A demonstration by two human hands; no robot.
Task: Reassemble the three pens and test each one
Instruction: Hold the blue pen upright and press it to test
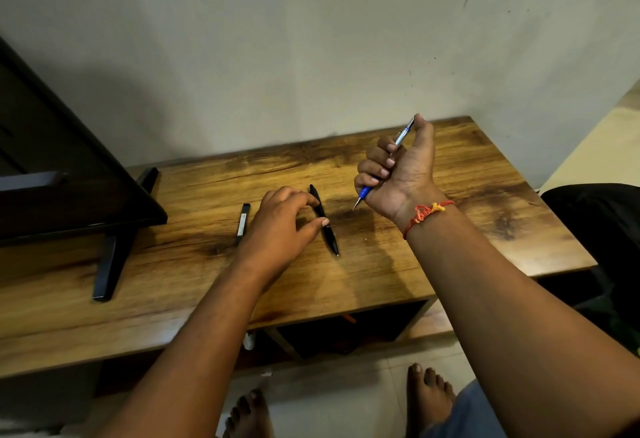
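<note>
Holding slim blue-and-silver click pen [387,164] fisted, right grip [394,167] thumbs plunger to test; open left grip [280,226] reaches black pen [323,219] mid-bench [450,247].

Place: looks like a room in a home, a living-room corner.
Screen: a flat TV [52,160] stands on black legs at the left of the worktop.
Worktop: a low wood-grain TV unit [398,264] sits against a plain scuffed wall [311,39], with open shelves below.
Floor: pale tiles [346,403], and bare feet [429,392] on them.
</note>
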